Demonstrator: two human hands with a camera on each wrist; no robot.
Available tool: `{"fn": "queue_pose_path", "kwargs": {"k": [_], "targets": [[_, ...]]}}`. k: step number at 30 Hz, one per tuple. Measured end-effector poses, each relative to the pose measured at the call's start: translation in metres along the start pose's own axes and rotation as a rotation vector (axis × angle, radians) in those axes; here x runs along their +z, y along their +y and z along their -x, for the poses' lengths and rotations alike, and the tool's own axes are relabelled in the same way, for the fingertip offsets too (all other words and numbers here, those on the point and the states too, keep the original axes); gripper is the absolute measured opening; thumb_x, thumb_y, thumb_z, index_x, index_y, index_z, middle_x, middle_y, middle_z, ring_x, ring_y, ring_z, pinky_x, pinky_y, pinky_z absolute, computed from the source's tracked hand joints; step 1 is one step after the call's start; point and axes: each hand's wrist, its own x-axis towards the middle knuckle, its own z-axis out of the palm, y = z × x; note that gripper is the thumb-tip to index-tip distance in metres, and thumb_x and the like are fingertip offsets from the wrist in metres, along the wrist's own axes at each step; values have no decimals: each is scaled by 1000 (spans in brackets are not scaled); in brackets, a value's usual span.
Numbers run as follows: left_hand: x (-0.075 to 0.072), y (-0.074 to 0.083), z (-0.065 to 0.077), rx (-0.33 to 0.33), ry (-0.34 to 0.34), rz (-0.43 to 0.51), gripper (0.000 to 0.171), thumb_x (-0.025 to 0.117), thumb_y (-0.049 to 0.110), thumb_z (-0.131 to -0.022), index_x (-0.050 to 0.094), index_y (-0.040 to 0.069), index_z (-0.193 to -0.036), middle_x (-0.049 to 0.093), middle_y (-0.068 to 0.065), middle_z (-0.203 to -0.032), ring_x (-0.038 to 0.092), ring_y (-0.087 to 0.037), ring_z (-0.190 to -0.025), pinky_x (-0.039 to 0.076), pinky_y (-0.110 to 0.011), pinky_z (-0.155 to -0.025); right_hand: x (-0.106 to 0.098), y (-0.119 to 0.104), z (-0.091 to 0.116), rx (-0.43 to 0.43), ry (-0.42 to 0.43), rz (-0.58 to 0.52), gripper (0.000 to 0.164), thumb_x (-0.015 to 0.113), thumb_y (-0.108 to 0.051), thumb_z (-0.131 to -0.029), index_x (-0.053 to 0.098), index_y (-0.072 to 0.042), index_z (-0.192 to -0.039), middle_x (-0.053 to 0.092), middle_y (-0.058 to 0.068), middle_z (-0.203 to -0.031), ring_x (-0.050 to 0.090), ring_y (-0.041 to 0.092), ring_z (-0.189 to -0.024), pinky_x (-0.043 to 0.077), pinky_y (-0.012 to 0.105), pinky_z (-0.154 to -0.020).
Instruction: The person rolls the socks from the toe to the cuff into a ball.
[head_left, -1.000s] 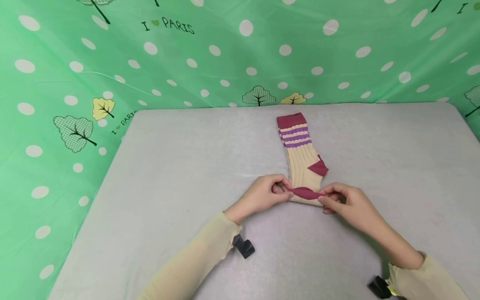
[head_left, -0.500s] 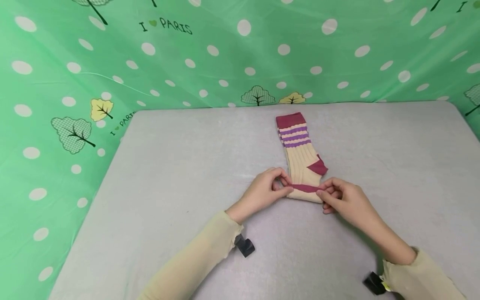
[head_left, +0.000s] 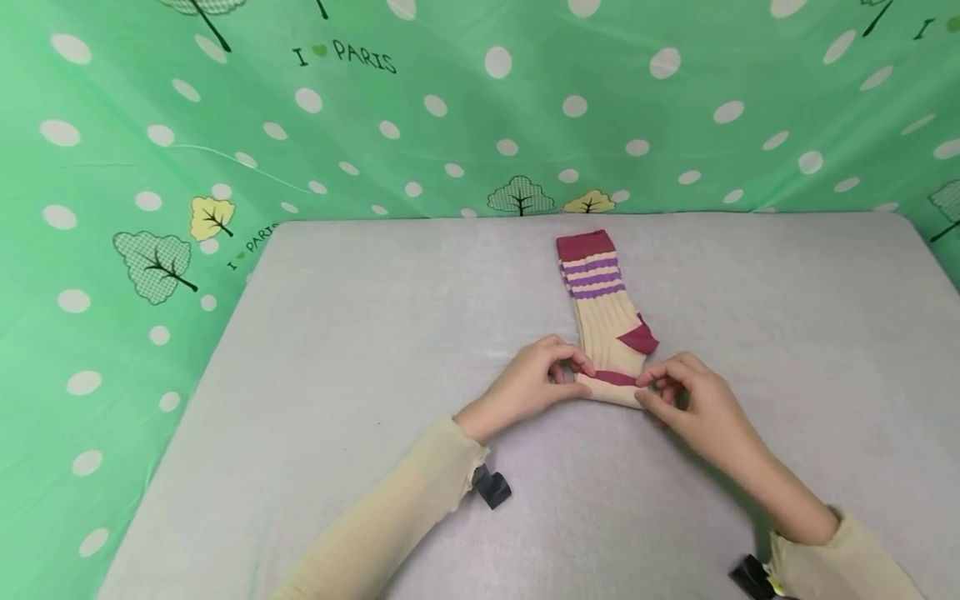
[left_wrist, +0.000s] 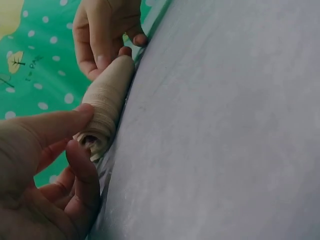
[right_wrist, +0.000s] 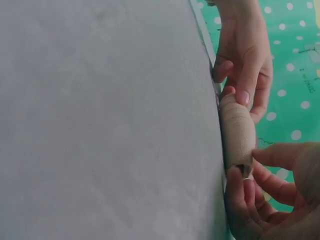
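Observation:
A cream ribbed sock (head_left: 603, 321) lies flat on the table, its maroon cuff at the far end below which run purple stripes. Another sock layer peeks out along its left edge. The maroon heel points right. At the near end the toe part is turned over into a roll (left_wrist: 107, 97), leaving a thin maroon strip (head_left: 617, 378) showing on top. My left hand (head_left: 536, 375) pinches the left end of this roll between thumb and fingers. Opposite it, my right hand (head_left: 693, 396) pinches the right end. The right wrist view shows the roll's hollow end beside the right fingertips (right_wrist: 235, 172).
A grey cloth-covered table (head_left: 375, 333) spreads around the sock. Behind and to the left hangs a green curtain (head_left: 420, 75) with white dots and printed trees. Black camera mounts (head_left: 491, 487) sit at both wrists.
The toe end has been turned further over toward the heel, and less maroon shows. Both hands stay at the roll's ends; the left thumb and index finger have spread slightly on it.

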Motion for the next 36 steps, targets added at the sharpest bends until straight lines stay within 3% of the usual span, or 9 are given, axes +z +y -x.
{"fn": "queue_pose_path", "kwargs": {"k": [6, 9, 13, 20, 23, 28, 36], "targets": [[-1, -1, -3, -15, 30, -18, 16, 77, 18, -88, 74, 13, -103, 66, -3, -97, 50, -3, -69, 44, -14, -66, 1, -3, 0, -124, 10, 150, 38, 91, -8, -68, 66, -8, -96, 56, 3, -92, 50, 8, -73, 44, 18, -57], [-2, -1, -5, -18, 36, -22, 15, 76, 19, -88, 74, 13, -102, 66, -3, -95, 51, -3, -69, 44, -13, -67, 2, -4, -3, -126, -8, 215, 42, 91, -8, -67, 63, -6, -99, 54, 5, -92, 51, 12, -75, 46, 23, -59], [-2, 1, -5, -11, 29, -48, 16, 76, 20, -89, 72, 13, -103, 65, -3, -96, 50, -3, -68, 44, -14, -66, 3, -5, -7, -116, -14, 257, 35, 86, -7, -72, 64, -4, -100, 56, 8, -94, 53, 16, -76, 47, 30, -62], [-3, 6, -1, 36, 9, -182, 36, 82, 18, -83, 65, 12, -115, 60, -4, -107, 49, -4, -66, 43, -13, -64, 3, -1, -8, -168, 53, 174, 22, 83, -4, -74, 69, -9, -90, 58, 0, -86, 51, 10, -71, 43, 21, -59], [-2, 7, 0, 43, 30, -198, 36, 80, 14, -84, 65, 12, -117, 61, -4, -109, 50, -4, -67, 43, -13, -64, 1, 0, -7, -158, 41, 131, 19, 83, -6, -77, 71, -8, -91, 60, 0, -85, 51, 8, -71, 44, 19, -58], [-3, 9, 1, 34, 82, -182, 29, 78, 17, -87, 69, 14, -115, 66, -1, -111, 49, -4, -64, 42, -13, -62, -4, -2, -5, -95, 15, 60, 20, 81, -10, -82, 74, -5, -101, 67, 3, -87, 52, 5, -72, 48, 18, -58], [-7, 10, 6, -38, 90, -102, 29, 76, 29, -88, 72, 17, -114, 70, 2, -107, 40, -3, -54, 36, -17, -54, -8, -8, -3, -20, 7, 4, 21, 76, -12, -88, 69, -7, -107, 65, 1, -78, 52, 1, -67, 51, 19, -58]]}}
